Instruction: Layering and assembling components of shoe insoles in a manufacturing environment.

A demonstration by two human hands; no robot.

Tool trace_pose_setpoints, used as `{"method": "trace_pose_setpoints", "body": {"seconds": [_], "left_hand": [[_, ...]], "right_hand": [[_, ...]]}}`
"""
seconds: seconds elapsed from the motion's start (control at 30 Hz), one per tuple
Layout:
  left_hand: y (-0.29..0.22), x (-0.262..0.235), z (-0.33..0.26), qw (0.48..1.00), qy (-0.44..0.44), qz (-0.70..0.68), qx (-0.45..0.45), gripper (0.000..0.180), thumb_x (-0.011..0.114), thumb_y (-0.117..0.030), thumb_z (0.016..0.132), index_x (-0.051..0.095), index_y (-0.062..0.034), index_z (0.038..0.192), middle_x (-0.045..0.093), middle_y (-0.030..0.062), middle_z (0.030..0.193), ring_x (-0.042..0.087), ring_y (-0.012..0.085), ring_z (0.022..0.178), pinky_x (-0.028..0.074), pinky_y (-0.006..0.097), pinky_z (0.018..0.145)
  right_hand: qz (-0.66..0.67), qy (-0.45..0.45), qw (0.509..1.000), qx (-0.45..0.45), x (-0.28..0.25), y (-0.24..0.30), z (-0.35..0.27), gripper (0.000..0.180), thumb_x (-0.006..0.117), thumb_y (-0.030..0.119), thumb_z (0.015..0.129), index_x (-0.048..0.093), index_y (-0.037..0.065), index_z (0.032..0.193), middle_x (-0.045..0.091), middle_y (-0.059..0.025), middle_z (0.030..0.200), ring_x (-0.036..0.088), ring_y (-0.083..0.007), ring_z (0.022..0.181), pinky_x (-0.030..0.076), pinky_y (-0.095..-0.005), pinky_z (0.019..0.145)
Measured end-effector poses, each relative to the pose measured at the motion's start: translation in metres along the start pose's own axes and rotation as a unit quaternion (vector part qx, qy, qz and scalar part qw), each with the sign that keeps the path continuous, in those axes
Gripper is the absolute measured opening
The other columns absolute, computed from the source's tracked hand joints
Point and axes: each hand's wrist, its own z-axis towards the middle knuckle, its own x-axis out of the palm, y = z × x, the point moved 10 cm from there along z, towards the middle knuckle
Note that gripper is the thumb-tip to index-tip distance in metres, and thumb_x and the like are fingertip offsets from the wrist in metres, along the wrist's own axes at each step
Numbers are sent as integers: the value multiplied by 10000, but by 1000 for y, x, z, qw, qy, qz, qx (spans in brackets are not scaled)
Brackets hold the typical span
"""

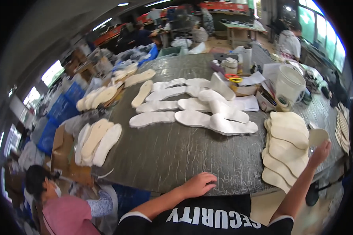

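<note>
Green-tinted windows (319, 27), light tubes (102, 24), dark table (145, 164)

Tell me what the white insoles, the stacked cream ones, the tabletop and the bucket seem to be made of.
White insoles: perhaps fleece or felt, soft-looking and matte, with fuzzy edges.
Cream insoles: perhaps foam or dense fabric; their smooth, dull faces leave it open.
Tabletop: likely covered in plastic sheeting, given its sheen and fine wrinkles.
Bucket: probably plastic, since its pale wall looks translucent.

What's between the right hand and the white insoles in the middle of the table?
In the head view, a pile of cream insoles lies between the right hand and the white insoles, then a strip of dark table.
</note>
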Motion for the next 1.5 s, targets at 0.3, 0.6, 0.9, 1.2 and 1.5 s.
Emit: {"method": "trace_pose_setpoints", "body": {"seconds": [0.3, 0.6, 0.9, 1.2, 1.5], "left_hand": [[-27, -13, 59, 778, -52, -626, -9, 490, 547, -202, 974, 366, -14, 1389, 561, 104, 1190, 590, 144, 962, 493, 296, 818], [104, -74, -40, 907, -174, -324, -205, 364, 484, -52, 930, 459, 42, 1280, 661, 106, 898, 585, 112, 623, 452, 229, 504], [107, -92, -89, 913, -212, -295, -187, 210, 562, -126, 923, 597, 4, 1084, 670, 78, 894, 620, 122, 692, 502, 261, 561], [111, -24, -152, 932, 87, -247, -249, 246, 581, -216, 910, 655, 18, 928, 679, 92, 803, 651, 163, 706, 530, 313, 602], [355, 63, -194, 951, -116, 119, -261, 407, 502, -152, 872, 559, -42, 1260, 551, 186, 1304, 612, 322, 1002, 502, 454, 820]], "right_hand": [[-42, 421, 848, -320, 171, 272, -314, 370, 724, 163, 643, 560, 58, 957, 513, -175, 1203, 483, -378, 1120, 364, -507, 933], [22, 561, 788, -252, 205, 234, -401, 339, 721, 123, 684, 585, 86, 992, 548, -144, 1156, 486, -367, 1124, 342, -512, 971], [-157, 650, 694, -267, 230, 208, -431, 603, 746, 295, 689, 554, 87, 1222, 415, -181, 1404, 346, -372, 1331, 216, -553, 1090], [-237, 643, 688, -240, 258, 204, -448, 703, 736, 410, 706, 517, 92, 1294, 414, -173, 1397, 353, -382, 1302, 282, -531, 1026], [-228, 626, 692, -276, 276, 233, -450, 650, 781, 349, 658, 559, 104, 1217, 524, -108, 1189, 473, -299, 1141, 327, -482, 944]]}}
